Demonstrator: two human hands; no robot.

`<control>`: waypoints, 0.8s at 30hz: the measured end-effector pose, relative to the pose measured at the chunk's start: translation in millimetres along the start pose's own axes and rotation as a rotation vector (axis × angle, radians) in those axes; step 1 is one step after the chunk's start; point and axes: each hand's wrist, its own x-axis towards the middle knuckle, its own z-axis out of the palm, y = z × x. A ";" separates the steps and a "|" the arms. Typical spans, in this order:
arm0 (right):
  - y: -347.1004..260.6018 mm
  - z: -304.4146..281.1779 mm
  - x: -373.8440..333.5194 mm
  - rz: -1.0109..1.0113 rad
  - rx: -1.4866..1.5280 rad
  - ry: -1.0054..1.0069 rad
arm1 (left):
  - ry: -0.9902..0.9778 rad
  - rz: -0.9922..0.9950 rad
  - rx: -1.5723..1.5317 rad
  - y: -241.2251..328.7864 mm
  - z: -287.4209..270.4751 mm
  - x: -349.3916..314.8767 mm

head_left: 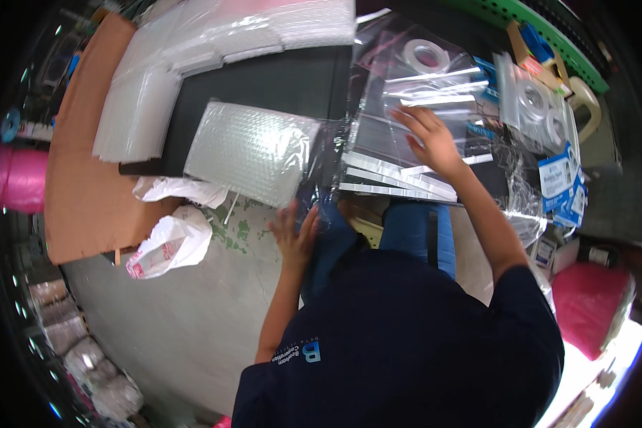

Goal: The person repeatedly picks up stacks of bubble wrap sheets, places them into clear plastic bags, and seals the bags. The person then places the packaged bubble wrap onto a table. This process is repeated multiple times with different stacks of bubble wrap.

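Observation:
A flat bubble wrap sheet [253, 150] lies at the front of the dark table, its right end next to crinkled clear film [326, 160]. My left hand [294, 234] is at the sheet's near right corner, fingers spread, nothing visibly gripped; whether the fingertips touch the sheet or the film, I cannot tell. Over the right part of the table, my right hand [429, 139] reaches out with fingers stretched and thumb apart. Beneath and beside it are clear plastic bags [378, 107] and several white strips [399, 178]. A roll of clear tape [426, 55] lies beyond that hand.
Stacks of bubble wrap pouches [139, 107] line the table's far and left sides. A brown cardboard sheet [85, 143] stands at the left. White plastic bags [175, 242] hang below the edge. More tape rolls [533, 98], blue-and-white packages [560, 178] and a green perforated rail [549, 32] are at right.

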 end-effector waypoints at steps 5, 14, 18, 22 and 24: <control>11.5 65.4 104.6 -0.718 -0.266 -0.263 | -0.123 -0.168 -0.415 -45.1 5.2 13.3; -29.0 138.1 122.6 -1.030 -0.077 -0.141 | -0.084 -0.204 -0.658 -118.8 -7.4 2.0; -28.5 149.6 116.5 -1.037 -0.068 -0.169 | 0.098 -0.395 -0.769 -124.7 2.4 7.9; -52.6 143.9 125.2 -1.016 -0.027 -0.247 | 0.255 -0.559 -0.795 -122.9 2.9 22.3; -62.4 142.1 131.0 -1.060 -0.024 -0.328 | 0.323 -0.624 -0.800 -127.3 8.2 19.9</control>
